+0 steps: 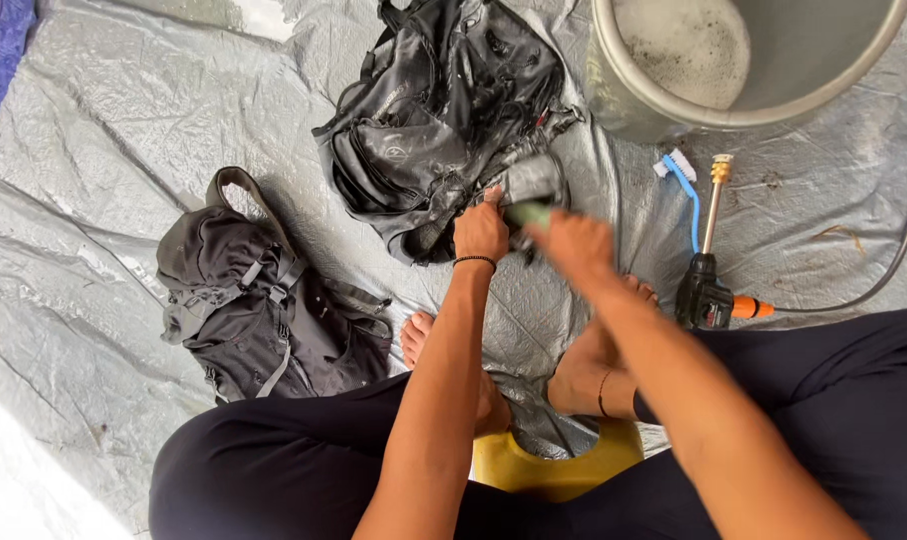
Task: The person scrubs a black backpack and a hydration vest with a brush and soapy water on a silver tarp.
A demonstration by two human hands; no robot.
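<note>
A wet black backpack (438, 110) lies on the grey tarp (103, 130) in front of me. My left hand (480, 230) grips a strap or flap at the bag's lower right corner. My right hand (573, 243) is blurred in motion and closed on a green-handled brush (529, 212) pressed against that same part. The brush's bristles are hidden by the hands and the bag. I sit on a low yellow stool (553, 468) with bare feet on the tarp.
A second, dry black backpack (263, 300) lies at my left. A large metal basin (763, 60) of soapy water stands at the top right. Beside it lie a blue-handled brush (685, 190) and a spray gun (708, 280) with a grey hose (888, 270).
</note>
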